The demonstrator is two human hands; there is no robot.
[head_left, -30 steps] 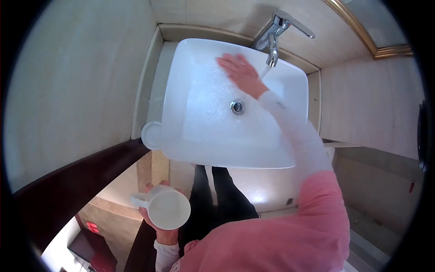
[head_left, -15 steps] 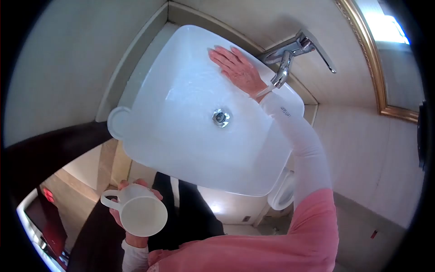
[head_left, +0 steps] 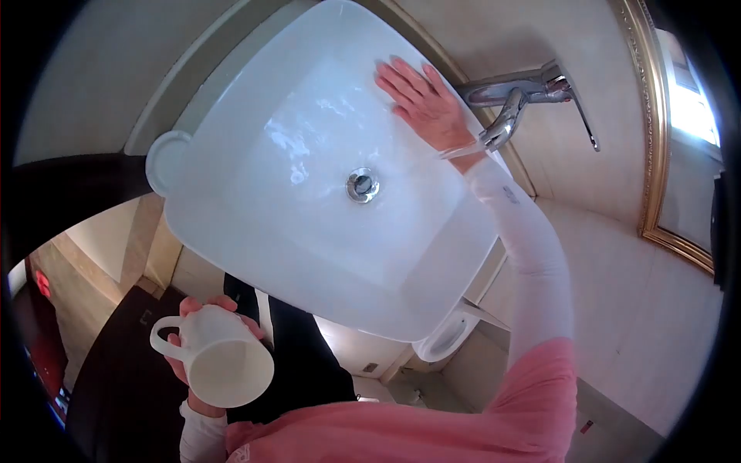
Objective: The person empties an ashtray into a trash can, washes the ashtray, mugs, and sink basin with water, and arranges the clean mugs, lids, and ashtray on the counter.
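My left hand (head_left: 178, 366) is wrapped around a white mug (head_left: 212, 333) at the lower left, outside the sink. The mug tips its open mouth towards me, and its handle sticks out to the left. Inside the white sink (head_left: 309, 247), my right hand (head_left: 427, 109) lies flat against the upper right wall, fingers stretched out and holding nothing. A thin stream of water (head_left: 457, 152) runs from the chrome faucet (head_left: 505, 123) across my right wrist. Water ripples over the basin around the metal drain (head_left: 363, 185).
A gold-framed mirror (head_left: 652, 154) hangs on the wall at the right. The faucet's long lever (head_left: 584, 119) juts out over the sink's right side. Below the sink are a toilet (head_left: 448, 336) and a dark wood surface (head_left: 123, 370).
The view has shifted, so the sink and mug sit farther left and the faucet farther right. My right hand stays flat on the sink wall; my left hand keeps the mug.
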